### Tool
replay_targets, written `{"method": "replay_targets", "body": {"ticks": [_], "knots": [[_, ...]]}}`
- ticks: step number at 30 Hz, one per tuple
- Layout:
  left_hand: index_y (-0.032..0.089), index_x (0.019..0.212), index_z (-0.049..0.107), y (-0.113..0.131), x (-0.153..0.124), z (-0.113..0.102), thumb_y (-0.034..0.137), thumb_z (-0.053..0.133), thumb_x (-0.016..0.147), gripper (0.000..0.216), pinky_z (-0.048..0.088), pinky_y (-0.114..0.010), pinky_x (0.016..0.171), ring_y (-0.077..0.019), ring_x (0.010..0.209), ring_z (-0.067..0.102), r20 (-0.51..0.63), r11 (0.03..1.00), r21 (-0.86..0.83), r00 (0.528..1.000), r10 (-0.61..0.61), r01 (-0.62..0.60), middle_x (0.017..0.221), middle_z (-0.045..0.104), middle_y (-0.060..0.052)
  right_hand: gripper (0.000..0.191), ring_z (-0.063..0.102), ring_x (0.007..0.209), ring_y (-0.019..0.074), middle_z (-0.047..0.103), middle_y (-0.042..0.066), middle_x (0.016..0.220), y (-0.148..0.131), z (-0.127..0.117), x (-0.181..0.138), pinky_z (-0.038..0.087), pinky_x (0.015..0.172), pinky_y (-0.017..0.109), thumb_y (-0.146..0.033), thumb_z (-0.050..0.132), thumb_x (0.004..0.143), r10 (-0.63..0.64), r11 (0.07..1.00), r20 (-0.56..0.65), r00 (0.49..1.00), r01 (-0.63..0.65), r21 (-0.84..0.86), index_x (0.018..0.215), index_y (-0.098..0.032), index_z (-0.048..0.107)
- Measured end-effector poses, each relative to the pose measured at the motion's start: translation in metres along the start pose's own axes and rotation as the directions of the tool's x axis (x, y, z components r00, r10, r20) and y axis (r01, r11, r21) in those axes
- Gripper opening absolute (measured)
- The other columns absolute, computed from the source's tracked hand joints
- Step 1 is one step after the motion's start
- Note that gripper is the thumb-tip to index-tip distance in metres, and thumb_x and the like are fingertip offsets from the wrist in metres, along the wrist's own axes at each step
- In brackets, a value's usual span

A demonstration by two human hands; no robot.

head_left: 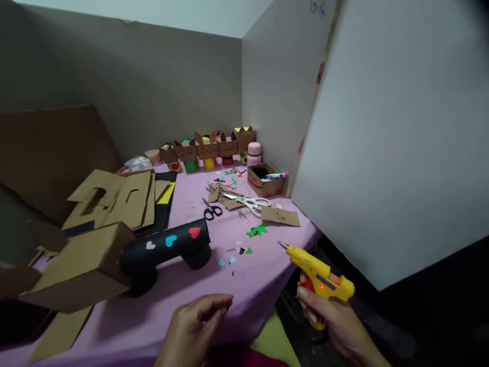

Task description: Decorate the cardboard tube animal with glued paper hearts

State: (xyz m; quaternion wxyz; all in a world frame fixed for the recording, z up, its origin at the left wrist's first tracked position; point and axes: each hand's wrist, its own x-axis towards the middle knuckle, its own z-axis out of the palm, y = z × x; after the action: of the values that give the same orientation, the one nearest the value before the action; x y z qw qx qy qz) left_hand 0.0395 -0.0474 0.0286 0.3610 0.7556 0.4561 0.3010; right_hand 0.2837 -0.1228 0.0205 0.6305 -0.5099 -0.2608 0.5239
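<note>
My right hand (321,306) grips a yellow hot glue gun (319,272) by its handle, off the table's right edge. The gun's metal nozzle points up and left, and a small orange light glows on its side. My left hand (198,326) hovers at the table's front edge with thumb and fingertips pinched together; anything between them is too small to make out. Beyond it lies a black paper tube figure (168,247) with pink, blue and red hearts, joined to a cardboard box (82,267). Small paper hearts (232,260) and a green paper leaf (257,231) are scattered nearby.
Black-handled scissors (212,209), white scissors (252,203) and cardboard scraps (280,216) lie mid-table. A small box with markers (266,179) and a pink bottle (254,154) stand back right. Several cardboard-headed figures (207,149) line the back. Cut cardboard sheets (132,201) are stacked left.
</note>
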Motion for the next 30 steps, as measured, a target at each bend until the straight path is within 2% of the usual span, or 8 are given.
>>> {"method": "replay_targets", "body": {"ticks": [5, 8, 11, 15, 18, 21, 24, 30], "knots": [[0.023, 0.076, 0.068, 0.015, 0.016, 0.008, 0.023, 0.054, 0.078, 0.015, 0.053, -0.022, 0.058, -0.0154, 0.064, 0.066, 0.057, 0.998, 0.039, 0.998, 0.037, -0.039, 0.07, 0.072, 0.001, 0.033, 0.041, 0.039, 0.0049, 0.054, -0.005, 0.053, 0.003, 0.002, 0.008, 0.029, 0.039, 0.017, -0.037, 0.076, 0.066, 0.026, 0.998, -0.022, 0.999, -0.027, -0.048, 0.084, -0.017, 0.057], [0.022, 0.087, 0.068, 0.018, 0.032, 0.013, 0.022, 0.045, 0.083, 0.023, 0.052, -0.023, 0.059, -0.0155, 0.064, 0.066, 0.075, 0.996, 0.065, 0.996, 0.049, -0.054, 0.071, 0.071, -0.001, 0.034, 0.04, 0.038, 0.0046, 0.054, -0.006, 0.051, 0.005, 0.004, 0.015, 0.028, 0.039, 0.017, -0.036, 0.076, 0.064, 0.035, 0.999, -0.032, 0.999, -0.035, -0.016, 0.084, -0.017, 0.057], [0.02, 0.101, 0.064, 0.013, 0.054, 0.02, 0.017, 0.04, 0.084, 0.03, 0.052, -0.026, 0.066, -0.0164, 0.07, 0.066, 0.057, 0.984, 0.131, 0.992, 0.11, -0.117, 0.077, 0.071, -0.003, 0.035, 0.04, 0.039, 0.0049, 0.055, -0.005, 0.052, 0.008, 0.007, 0.02, 0.029, 0.039, 0.017, -0.037, 0.077, 0.063, 0.06, 0.998, -0.03, 0.998, -0.06, -0.012, 0.084, -0.016, 0.059], [0.019, 0.094, 0.063, 0.009, 0.09, 0.029, 0.015, 0.039, 0.085, 0.026, 0.049, -0.032, 0.076, -0.0198, 0.086, 0.064, 0.002, 0.939, 0.299, 0.984, 0.178, -0.171, 0.093, 0.07, -0.007, 0.033, 0.042, 0.04, 0.0053, 0.056, -0.005, 0.053, 0.013, 0.008, 0.026, 0.031, 0.04, 0.017, -0.038, 0.077, 0.064, 0.081, 0.996, -0.041, 0.996, -0.082, -0.036, 0.083, -0.016, 0.06], [0.017, 0.093, 0.062, 0.012, 0.115, 0.038, 0.015, 0.038, 0.087, 0.025, 0.046, -0.032, 0.078, -0.0204, 0.089, 0.062, 0.001, 0.891, 0.437, 0.991, 0.137, -0.124, 0.092, 0.067, -0.008, 0.031, 0.041, 0.039, 0.0047, 0.056, -0.005, 0.052, 0.016, 0.006, 0.032, 0.029, 0.039, 0.017, -0.038, 0.075, 0.066, 0.08, 0.995, -0.038, 0.996, -0.082, -0.055, 0.082, -0.017, 0.06], [0.016, 0.085, 0.062, 0.016, 0.134, 0.047, 0.018, 0.038, 0.087, 0.024, 0.045, -0.032, 0.072, -0.022, 0.083, 0.06, 0.027, 0.826, 0.56, 0.998, 0.057, -0.062, 0.087, 0.064, -0.01, 0.032, 0.04, 0.037, 0.004, 0.057, -0.005, 0.052, 0.02, 0.005, 0.037, 0.026, 0.039, 0.016, -0.039, 0.074, 0.067, 0.068, 0.995, -0.034, 0.997, -0.07, -0.074, 0.083, -0.017, 0.059], [0.015, 0.084, 0.062, 0.015, 0.145, 0.056, 0.02, 0.042, 0.086, 0.021, 0.043, -0.032, 0.067, -0.0236, 0.08, 0.06, 0.024, 0.81, 0.587, 1.0, 0.005, -0.018, 0.084, 0.063, -0.011, 0.032, 0.04, 0.037, 0.0046, 0.057, -0.005, 0.051, 0.021, 0.006, 0.04, 0.025, 0.039, 0.017, -0.039, 0.074, 0.067, 0.078, 0.994, -0.03, 0.997, -0.08, -0.078, 0.083, -0.017, 0.058], [0.016, 0.086, 0.06, 0.007, 0.15, 0.066, 0.02, 0.049, 0.083, 0.012, 0.04, -0.03, 0.07, -0.0223, 0.085, 0.058, 0.0, 0.825, 0.564, 0.999, -0.038, 0.031, 0.088, 0.062, -0.009, 0.035, 0.039, 0.037, 0.006, 0.058, -0.004, 0.051, 0.019, 0.01, 0.042, 0.027, 0.039, 0.019, -0.041, 0.076, 0.062, 0.113, 0.99, -0.084, 0.99, -0.119, -0.073, 0.082, -0.017, 0.059]]}}
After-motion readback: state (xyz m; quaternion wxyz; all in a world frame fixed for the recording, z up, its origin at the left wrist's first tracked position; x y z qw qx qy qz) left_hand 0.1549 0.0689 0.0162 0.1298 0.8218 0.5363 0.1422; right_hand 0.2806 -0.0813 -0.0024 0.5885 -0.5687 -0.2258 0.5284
